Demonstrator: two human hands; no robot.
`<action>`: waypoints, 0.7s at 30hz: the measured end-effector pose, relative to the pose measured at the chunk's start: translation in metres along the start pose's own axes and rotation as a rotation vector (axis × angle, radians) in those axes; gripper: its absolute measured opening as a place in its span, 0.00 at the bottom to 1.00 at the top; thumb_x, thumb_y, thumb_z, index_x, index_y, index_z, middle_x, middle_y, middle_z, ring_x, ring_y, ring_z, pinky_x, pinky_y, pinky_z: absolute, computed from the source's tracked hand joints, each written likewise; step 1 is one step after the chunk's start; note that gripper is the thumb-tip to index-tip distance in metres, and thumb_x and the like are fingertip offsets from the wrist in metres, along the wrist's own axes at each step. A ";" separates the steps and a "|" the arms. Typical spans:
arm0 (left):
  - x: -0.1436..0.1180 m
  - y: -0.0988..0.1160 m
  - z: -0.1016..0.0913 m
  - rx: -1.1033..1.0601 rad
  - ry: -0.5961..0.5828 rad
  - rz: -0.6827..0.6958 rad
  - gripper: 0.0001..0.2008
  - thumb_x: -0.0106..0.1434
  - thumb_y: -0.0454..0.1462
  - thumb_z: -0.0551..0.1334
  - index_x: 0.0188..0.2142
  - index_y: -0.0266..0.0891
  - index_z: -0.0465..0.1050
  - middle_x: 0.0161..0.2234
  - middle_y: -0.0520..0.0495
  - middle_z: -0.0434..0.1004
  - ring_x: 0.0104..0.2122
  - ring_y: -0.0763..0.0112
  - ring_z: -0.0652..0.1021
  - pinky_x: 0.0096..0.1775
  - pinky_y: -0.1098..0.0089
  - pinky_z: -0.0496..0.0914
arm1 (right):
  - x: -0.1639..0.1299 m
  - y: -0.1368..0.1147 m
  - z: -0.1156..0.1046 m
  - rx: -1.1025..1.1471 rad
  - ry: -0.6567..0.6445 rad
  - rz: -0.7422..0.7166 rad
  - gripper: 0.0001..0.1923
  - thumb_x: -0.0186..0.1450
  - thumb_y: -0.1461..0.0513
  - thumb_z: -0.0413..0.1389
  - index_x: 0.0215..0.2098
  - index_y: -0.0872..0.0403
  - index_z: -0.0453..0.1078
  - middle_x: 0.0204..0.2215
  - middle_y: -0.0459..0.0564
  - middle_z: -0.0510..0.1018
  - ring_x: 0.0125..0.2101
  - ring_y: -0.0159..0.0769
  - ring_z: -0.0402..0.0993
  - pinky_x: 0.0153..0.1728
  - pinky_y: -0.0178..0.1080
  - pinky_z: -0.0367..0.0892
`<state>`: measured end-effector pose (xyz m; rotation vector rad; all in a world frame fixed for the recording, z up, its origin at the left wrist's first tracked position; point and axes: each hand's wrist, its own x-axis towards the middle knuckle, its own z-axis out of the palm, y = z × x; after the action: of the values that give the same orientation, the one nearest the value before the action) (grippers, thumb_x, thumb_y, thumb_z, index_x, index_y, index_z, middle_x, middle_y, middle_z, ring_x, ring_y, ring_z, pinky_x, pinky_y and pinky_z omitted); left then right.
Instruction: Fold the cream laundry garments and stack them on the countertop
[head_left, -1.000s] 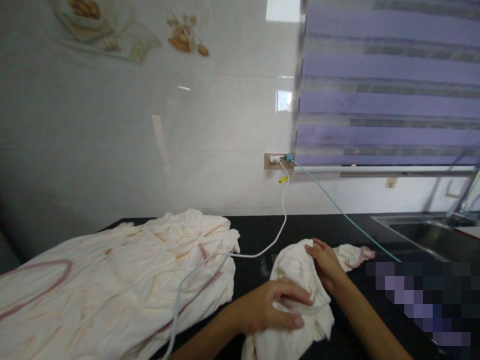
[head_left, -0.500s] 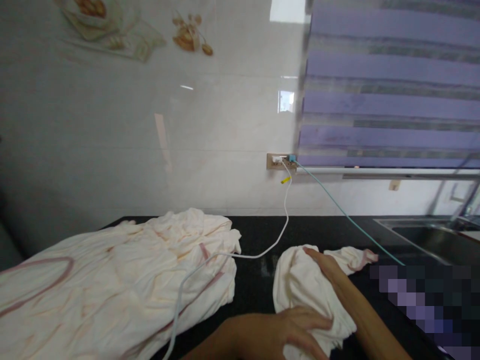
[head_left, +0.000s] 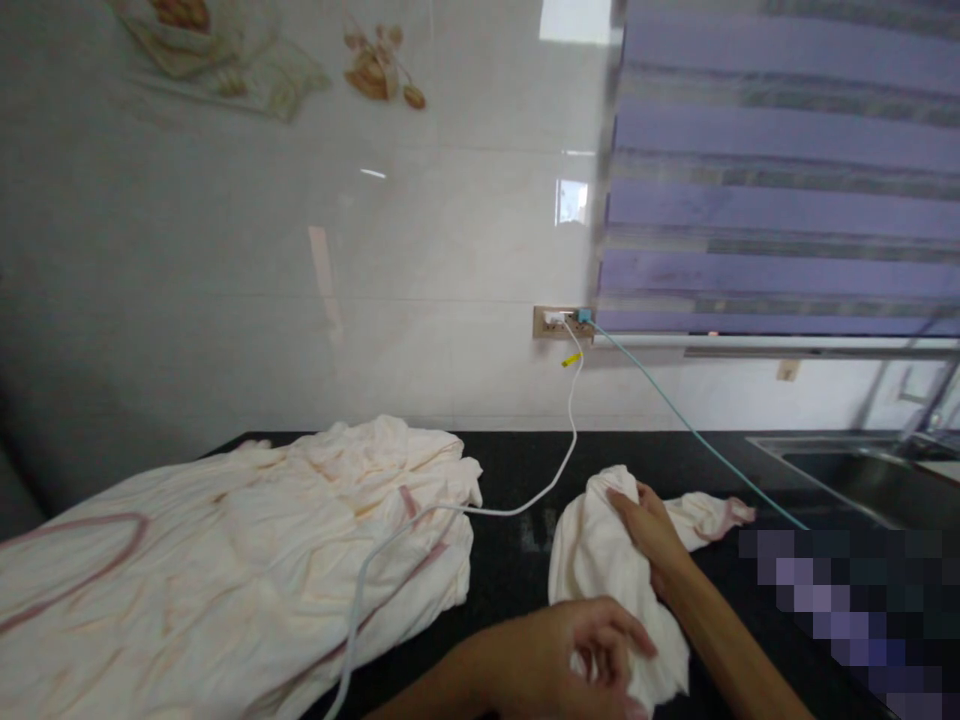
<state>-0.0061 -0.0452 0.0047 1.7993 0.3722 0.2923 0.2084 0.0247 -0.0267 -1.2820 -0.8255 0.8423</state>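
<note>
A crumpled cream cloth (head_left: 600,540) stands bunched on the black counter, with a narrow pink-edged end lying off to the right. My right hand (head_left: 652,530) grips its upper part, fingers wrapped over the fabric and thumb hidden. Nearer to me, my left hand (head_left: 589,650) is held over the lower part of the cloth. Its fingers are loosely curled and apart from the thumb, and no fabric shows clasped between them.
A large heap of cream fabric with pink trim (head_left: 300,540) covers the left of the counter (head_left: 517,570). Across it runs a white cord (head_left: 525,508) from a wall socket (head_left: 551,322). A teal cord (head_left: 667,400) slants toward the right, near a steel sink (head_left: 840,480).
My right hand has raised and bunched the top of the cloth. My left hand has lifted from lying spread on the cloth, and its fingers have curled.
</note>
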 end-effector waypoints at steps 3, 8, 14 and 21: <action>0.005 -0.001 0.004 0.065 0.179 -0.168 0.38 0.48 0.50 0.77 0.54 0.42 0.66 0.26 0.62 0.62 0.23 0.80 0.61 0.27 0.76 0.56 | -0.011 -0.007 0.005 0.123 -0.179 0.224 0.18 0.57 0.51 0.61 0.38 0.55 0.72 0.32 0.59 0.82 0.34 0.49 0.81 0.30 0.42 0.74; 0.010 0.009 0.006 0.286 0.300 -0.317 0.25 0.53 0.48 0.72 0.44 0.41 0.66 0.23 0.62 0.64 0.17 0.78 0.62 0.23 0.73 0.53 | -0.008 -0.002 0.008 0.187 -0.165 0.213 0.21 0.57 0.53 0.60 0.46 0.52 0.68 0.31 0.52 0.81 0.31 0.44 0.80 0.29 0.40 0.73; 0.013 -0.002 0.003 0.574 0.489 -0.211 0.17 0.63 0.47 0.62 0.24 0.40 0.62 0.19 0.57 0.61 0.20 0.75 0.62 0.27 0.70 0.52 | 0.007 0.020 0.015 -0.062 -0.113 -0.065 0.25 0.60 0.49 0.58 0.53 0.49 0.65 0.44 0.51 0.81 0.44 0.44 0.79 0.41 0.40 0.73; 0.010 -0.008 0.000 0.600 0.411 -0.221 0.20 0.69 0.48 0.56 0.24 0.40 0.61 0.19 0.56 0.60 0.21 0.74 0.62 0.28 0.68 0.51 | 0.014 0.034 0.016 -0.216 -0.093 -0.251 0.23 0.65 0.44 0.54 0.49 0.50 0.67 0.42 0.51 0.79 0.46 0.44 0.75 0.50 0.43 0.69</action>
<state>0.0027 -0.0396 -0.0027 2.2521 1.0288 0.4257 0.1980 0.0474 -0.0584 -1.3001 -1.1502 0.6272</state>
